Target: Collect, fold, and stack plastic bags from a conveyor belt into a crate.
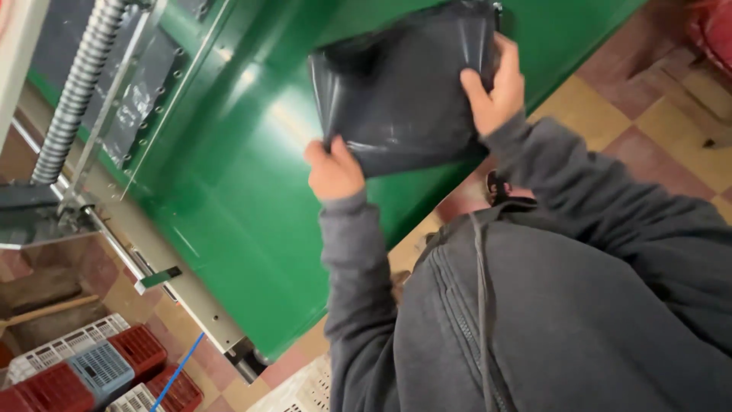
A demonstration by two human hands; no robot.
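Note:
A dark grey plastic bag point(404, 84) is held up flat in front of a large green machine panel point(229, 175). My left hand point(333, 169) grips the bag's lower left corner. My right hand point(496, 88) grips its right edge, thumb over the front. Both arms wear dark grey hoodie sleeves, and the hoodie fills the lower right of the view.
A ribbed grey metal hose point(76, 88) runs down the machine's left side beside a metal rail point(152, 252). Red, white and blue plastic crates point(84, 370) are stacked at the lower left. The floor has red and yellow checkered tiles point(648, 122).

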